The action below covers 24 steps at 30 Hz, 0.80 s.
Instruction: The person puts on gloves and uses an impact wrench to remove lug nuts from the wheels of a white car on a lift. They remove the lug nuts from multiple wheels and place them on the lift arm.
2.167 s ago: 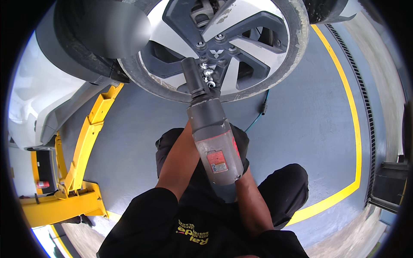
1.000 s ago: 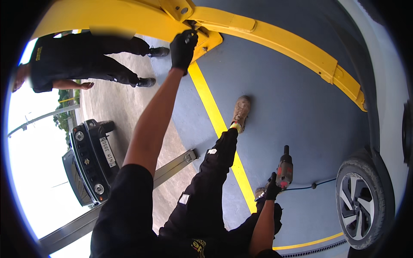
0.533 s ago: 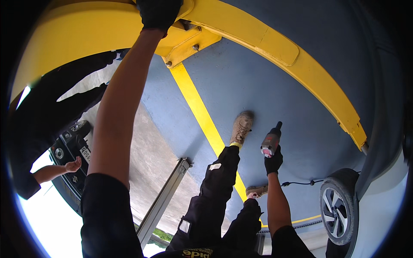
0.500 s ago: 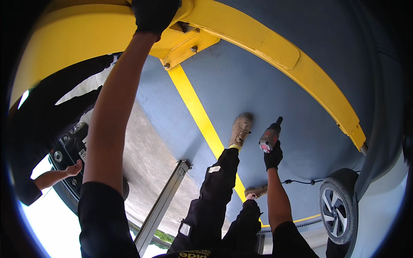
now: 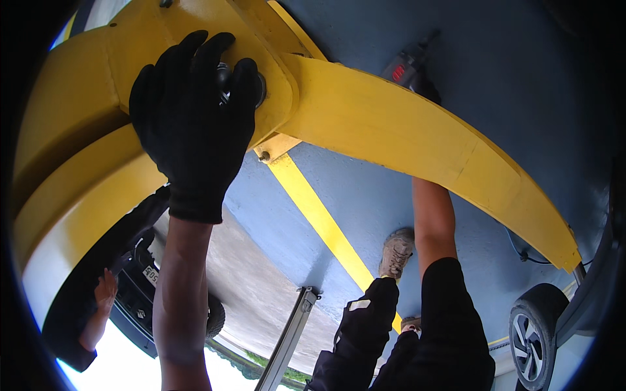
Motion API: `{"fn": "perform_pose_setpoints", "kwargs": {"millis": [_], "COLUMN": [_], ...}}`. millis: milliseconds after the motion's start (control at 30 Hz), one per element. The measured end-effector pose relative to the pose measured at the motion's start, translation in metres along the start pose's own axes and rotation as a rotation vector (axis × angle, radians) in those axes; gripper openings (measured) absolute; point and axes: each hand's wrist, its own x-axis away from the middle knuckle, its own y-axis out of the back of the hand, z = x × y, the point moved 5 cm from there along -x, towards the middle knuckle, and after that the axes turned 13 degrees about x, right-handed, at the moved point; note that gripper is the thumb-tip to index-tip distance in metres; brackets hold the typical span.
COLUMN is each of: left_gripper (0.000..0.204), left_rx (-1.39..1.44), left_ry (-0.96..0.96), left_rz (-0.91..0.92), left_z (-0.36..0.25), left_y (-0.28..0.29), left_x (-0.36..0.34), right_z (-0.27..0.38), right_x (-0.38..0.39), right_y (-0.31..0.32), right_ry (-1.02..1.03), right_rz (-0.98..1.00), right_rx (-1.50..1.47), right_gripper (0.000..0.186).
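My left hand (image 5: 195, 124), in a black glove, spreads over the pivot end of the yellow steel arm (image 5: 404, 124). Between its thumb and forefinger a shiny round metal pin head (image 5: 224, 77) shows; whether the fingers press on it is unclear. Beyond the arm, my gloved right hand (image 5: 426, 90) is closed round a cordless impact wrench (image 5: 401, 70), grey-black with a red patch. The wrench's dark nose points up and to the right. The yellow arm crosses in front of my right wrist and hides part of the hand.
A yellow post housing (image 5: 72, 98) fills the left. A car wheel (image 5: 529, 339) stands at lower right, with a cable (image 5: 531, 257) near it. A metal post (image 5: 287, 342) rises below. Another person's hand (image 5: 105, 290) and a dark vehicle (image 5: 140, 287) are at left.
The view has shifted. My right hand has carried the impact wrench from the near side to beyond the yellow arm. My left hand now spreads over the pin head at the pivot.
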Motion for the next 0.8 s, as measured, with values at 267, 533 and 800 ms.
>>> {"fn": "perform_pose_setpoints", "kwargs": {"millis": [267, 533, 800], "left_gripper": [0.035, 0.073, 0.109], "left_rx": [-0.061, 0.109, 0.203], "left_ry": [-0.045, 0.1, 0.19], "left_rz": [0.015, -0.135, -0.166], "left_z": [0.015, -0.008, -0.008], "left_y": [0.028, 0.045, 0.067], "left_x": [0.004, -0.009, 0.014], "right_z": [0.206, 0.054, -0.235], "right_x": [-0.045, 0.23, 0.356], "right_y": [0.061, 0.131, 0.354], "right_ry": [0.081, 0.279, 0.065], "right_rz": [-0.03, 0.181, 0.443], "right_rx": [-0.506, -0.524, -0.305], "right_gripper": [0.045, 0.042, 0.028]}}
